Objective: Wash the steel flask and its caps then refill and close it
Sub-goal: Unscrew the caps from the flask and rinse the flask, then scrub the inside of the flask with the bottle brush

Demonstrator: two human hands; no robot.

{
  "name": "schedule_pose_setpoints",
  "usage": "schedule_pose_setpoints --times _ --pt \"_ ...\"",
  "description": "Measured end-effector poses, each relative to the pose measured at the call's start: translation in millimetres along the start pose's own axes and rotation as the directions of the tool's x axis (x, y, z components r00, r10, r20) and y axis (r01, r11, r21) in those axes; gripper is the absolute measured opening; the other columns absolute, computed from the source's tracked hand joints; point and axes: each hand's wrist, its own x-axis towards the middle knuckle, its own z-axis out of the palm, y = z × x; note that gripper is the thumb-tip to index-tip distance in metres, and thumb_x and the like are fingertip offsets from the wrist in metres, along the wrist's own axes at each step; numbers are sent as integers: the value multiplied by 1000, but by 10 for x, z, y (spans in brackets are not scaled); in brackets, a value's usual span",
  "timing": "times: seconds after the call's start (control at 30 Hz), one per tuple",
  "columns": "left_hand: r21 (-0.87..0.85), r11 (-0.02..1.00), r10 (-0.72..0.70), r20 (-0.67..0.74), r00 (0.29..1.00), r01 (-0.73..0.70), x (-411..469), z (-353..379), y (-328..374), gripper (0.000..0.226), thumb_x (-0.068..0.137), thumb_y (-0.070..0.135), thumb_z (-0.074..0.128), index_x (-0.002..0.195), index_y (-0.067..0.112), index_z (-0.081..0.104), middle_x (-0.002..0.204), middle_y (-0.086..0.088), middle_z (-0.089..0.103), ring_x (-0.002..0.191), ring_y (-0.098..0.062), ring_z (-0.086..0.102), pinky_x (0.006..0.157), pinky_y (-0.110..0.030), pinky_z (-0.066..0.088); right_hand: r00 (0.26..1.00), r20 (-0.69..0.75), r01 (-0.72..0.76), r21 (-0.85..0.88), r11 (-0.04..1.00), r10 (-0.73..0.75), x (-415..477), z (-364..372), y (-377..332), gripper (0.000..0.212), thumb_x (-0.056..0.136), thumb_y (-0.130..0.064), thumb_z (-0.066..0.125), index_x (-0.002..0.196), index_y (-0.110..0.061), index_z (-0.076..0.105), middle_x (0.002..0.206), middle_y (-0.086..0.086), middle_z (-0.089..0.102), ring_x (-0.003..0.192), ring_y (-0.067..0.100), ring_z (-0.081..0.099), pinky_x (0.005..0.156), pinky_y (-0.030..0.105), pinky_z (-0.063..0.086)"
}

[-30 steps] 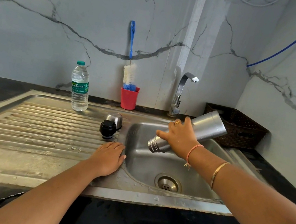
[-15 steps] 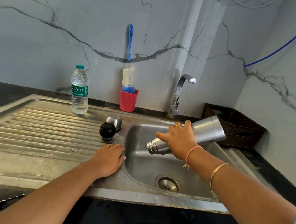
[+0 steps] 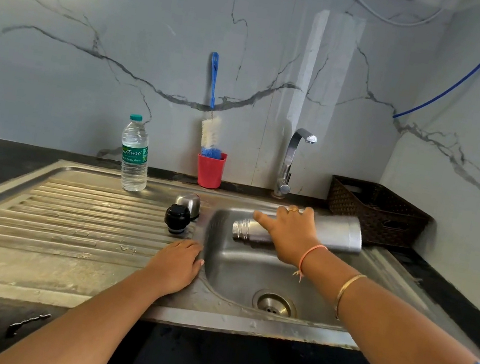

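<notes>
While our right hand [image 3: 290,235] wraps the flask [image 3: 335,234], holding it level over the sink [image 3: 236,278], perhaps to drain it, our left hand [image 3: 178,266] lies flat and empty on the rim for support. The black cap [image 3: 177,219] and steel cap [image 3: 190,201] sit on the drainboard [image 3: 69,217].

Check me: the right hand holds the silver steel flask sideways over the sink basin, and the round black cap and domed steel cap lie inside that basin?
No: the head view shows the round black cap and domed steel cap on the ribbed draining board left of the sink basin. The rest holds.
</notes>
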Motion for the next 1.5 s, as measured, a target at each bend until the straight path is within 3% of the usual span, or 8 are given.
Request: schedule_pose_setpoints --times 0.23,0.37,0.5,0.63,0.77,0.93,1.1,1.5 --pt "-158 987 -28 30 999 33 -49 -89 23 39 98 30 48 135 17 50 138 0 48 124 -16 45 102 -26 35 1000 11 -13 458 889 8 86 37 -48 100 73 -42 73 149 -37 8 129 9 49 114 28 51 92 44 46" --pt "-256 965 -52 29 998 58 -96 -139 0 40 94 31 55 134 24 52 142 3 45 125 -15 46 103 -26 36 992 -68 -7 806 592 105 109 2 -89 105 69 -36 78 150 -29 11 131 10 54 103 25 57 87 36 51" --pt "-390 918 -69 22 997 72 -121 -204 -11 47 89 32 62 134 26 51 142 2 45 125 -15 48 104 -28 38 953 -146 56 946 320 264 137 -103 -140 100 69 -31 82 146 -26 18 125 5 56 93 18 54 79 27 46" --pt "-554 828 -118 -14 993 91 -132 -279 6 62 84 35 70 139 24 43 142 3 46 127 -13 46 100 -26 39 928 -168 127 981 144 331 176 -266 -184 96 68 -31 84 142 -26 23 113 -7 54 93 12 55 79 24 45" --pt "-726 686 -140 -53 989 58 -156 -387 58 78 76 34 78 142 24 38 143 3 44 127 -16 45 105 -36 41 907 -145 184 981 -63 396 191 -410 -336 88 66 -28 86 134 -26 31 102 -19 53 87 1 55 69 14 42" --pt "-790 613 -129 -127 983 -22 -201 -532 78 91 64 36 86 139 31 35 135 4 51 122 -17 52 104 -43 43 908 -99 230 929 -288 407 219 -546 -584 80 66 -24 87 127 -26 35 108 -7 59 95 8 61 77 25 50" --pt "-800 600 -158 -159 975 -33 -273 -600 20 90 62 33 88 134 32 35 116 9 58 102 -8 60 89 -31 52 912 -99 258 893 -369 398 238 -756 -755 77 67 -22 86 126 -25 36 107 -8 58 93 5 60 76 23 52" --pt "-831 554 -384 -192 903 59 -219 -764 -100 81 60 17 88 125 22 42 108 1 61 96 -17 61 82 -34 52 945 -109 256 831 -493 307 335 -986 -984 62 69 -12 83 115 -25 43 104 -3 61 94 12 63 85 33 55"
